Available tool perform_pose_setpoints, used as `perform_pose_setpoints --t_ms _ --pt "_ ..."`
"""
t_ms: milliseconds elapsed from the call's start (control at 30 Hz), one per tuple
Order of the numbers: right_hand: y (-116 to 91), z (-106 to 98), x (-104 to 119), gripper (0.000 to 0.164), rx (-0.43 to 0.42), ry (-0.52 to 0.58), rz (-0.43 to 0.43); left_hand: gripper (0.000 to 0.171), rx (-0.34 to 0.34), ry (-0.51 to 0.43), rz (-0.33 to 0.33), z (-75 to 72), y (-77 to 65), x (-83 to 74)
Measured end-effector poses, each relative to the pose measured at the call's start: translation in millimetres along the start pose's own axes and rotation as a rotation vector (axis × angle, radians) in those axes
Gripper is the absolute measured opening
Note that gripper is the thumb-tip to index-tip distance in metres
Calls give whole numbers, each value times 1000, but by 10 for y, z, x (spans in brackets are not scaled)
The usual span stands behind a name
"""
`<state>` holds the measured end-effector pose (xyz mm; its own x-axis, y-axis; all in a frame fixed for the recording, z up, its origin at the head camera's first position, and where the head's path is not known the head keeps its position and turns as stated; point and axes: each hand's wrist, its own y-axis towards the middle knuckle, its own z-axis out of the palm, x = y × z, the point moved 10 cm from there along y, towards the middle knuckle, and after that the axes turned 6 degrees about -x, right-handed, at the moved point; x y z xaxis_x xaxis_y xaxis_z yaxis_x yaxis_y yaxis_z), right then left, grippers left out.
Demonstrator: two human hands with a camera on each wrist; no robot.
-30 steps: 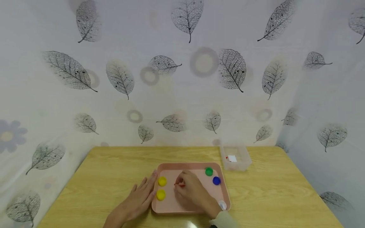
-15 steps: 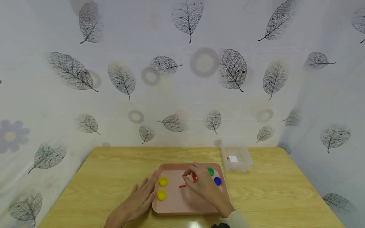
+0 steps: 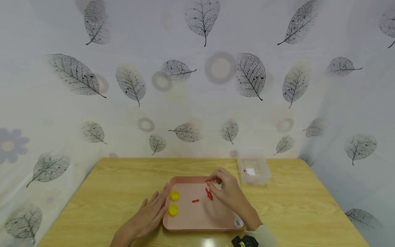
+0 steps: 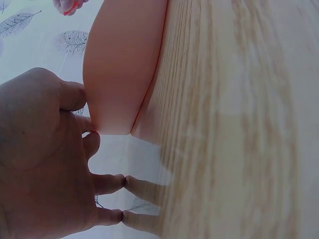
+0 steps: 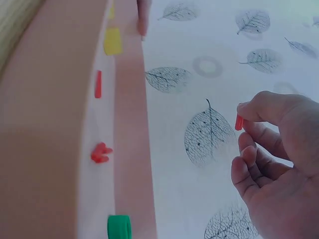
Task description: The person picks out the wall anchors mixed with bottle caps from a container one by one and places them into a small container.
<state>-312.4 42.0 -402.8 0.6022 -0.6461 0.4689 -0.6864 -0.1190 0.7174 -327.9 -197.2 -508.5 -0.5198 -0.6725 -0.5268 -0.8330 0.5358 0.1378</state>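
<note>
My right hand (image 3: 231, 193) is raised above the far right part of the pink tray (image 3: 200, 221), pinching a small red stick (image 5: 239, 122) between thumb and index finger. Below it on the tray floor lie a small cluster of red sticks (image 3: 209, 195) and, farther left, a single red stick (image 3: 195, 201). My left hand (image 3: 148, 214) rests against the tray's left side with its fingers straight. Two yellow round caps (image 3: 175, 196) sit just inside that side. A green cap (image 5: 119, 227) is mostly covered by my right hand in the head view.
A whitish round cap (image 3: 238, 222) lies in the tray's near right corner. Behind the tray to the right stands a clear plastic box (image 3: 262, 176) holding a white square and red bits. A leaf-patterned curtain (image 3: 197, 103) hangs behind the wooden table (image 3: 123, 178).
My right hand has moved right and away from me with a red stick, uncovering the single stick and the cluster. It now covers the blue cap. The left hand stays in place.
</note>
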Motion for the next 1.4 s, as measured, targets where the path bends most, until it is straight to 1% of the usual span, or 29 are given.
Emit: perform_pose_setpoints --t_ms 67,133,267,333,500,567,700,833,1067,1233,1400 --pt "16 -60 -53 13 -6 34 22 60 0 -2 -4 -7 2 -2" --pt "33 -135 -93 16 -22 43 27 60 -4 -1 -4 -15 3 -8" --pt "58 -307 -192 16 -66 10 30 60 -11 1 -7 -30 5 -25" --pt "66 -404 -266 16 -90 -4 50 60 -15 -1 -6 -32 6 -29" --pt "55 -664 -445 22 -186 -38 52 60 -16 -2 -1 -4 21 1" --pt "44 -749 -499 23 -219 -45 39 61 -7 -4 -4 11 29 21" --pt "23 -878 -632 19 -253 -58 63 61 5 -8 -4 17 41 48" --pt "3 -997 -785 14 -284 -83 111 61 4 -4 2 -1 60 64" --pt "-98 -1142 -1060 9 -328 -131 208 61 -5 6 1 -19 78 77" --pt "-169 -1163 -1235 8 -343 -155 256 61 2 -5 -13 -8 71 98" --pt "-244 -1183 -1370 7 -357 -167 285 61 5 -11 -3 -20 78 77"
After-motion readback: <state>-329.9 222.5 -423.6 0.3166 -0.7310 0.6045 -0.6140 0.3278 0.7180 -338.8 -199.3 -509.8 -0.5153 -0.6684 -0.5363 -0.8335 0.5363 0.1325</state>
